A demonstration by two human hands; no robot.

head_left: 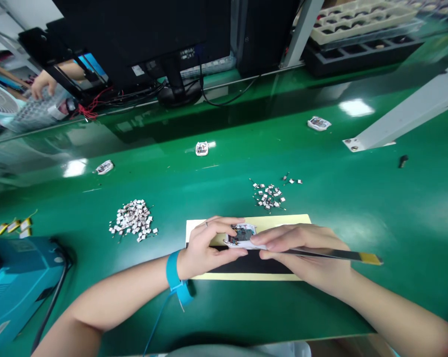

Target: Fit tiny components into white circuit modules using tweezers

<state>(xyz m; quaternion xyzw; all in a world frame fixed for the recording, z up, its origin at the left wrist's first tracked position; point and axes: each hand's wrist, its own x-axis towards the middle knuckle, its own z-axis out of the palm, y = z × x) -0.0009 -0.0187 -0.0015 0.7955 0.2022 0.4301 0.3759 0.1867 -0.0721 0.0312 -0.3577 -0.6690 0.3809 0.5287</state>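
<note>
My left hand [203,245] grips a small white plastic housing [242,243] with a green circuit board exposed inside it. The fingers lie on its far edge and the thumb on its near edge. From the right, my right hand [316,240] pinches a pair of dark tweezers [331,253] with a yellow rear end. The tweezers' tips are hidden behind my fingers, which touch the housing's right side. Beneath both hands lies a pale yellow mat [253,276] with a black strip. A blue strap [173,271] circles my left wrist.
Piles of small white-and-dark components lie left [132,218] and right [269,196]. Three similar housings [202,148] sit farther back. A blue machine [19,292] and yellow cells [13,227] are left; a metal leg [406,111] slants right. Beyond the monitor [145,34] shows another person's hand [45,83].
</note>
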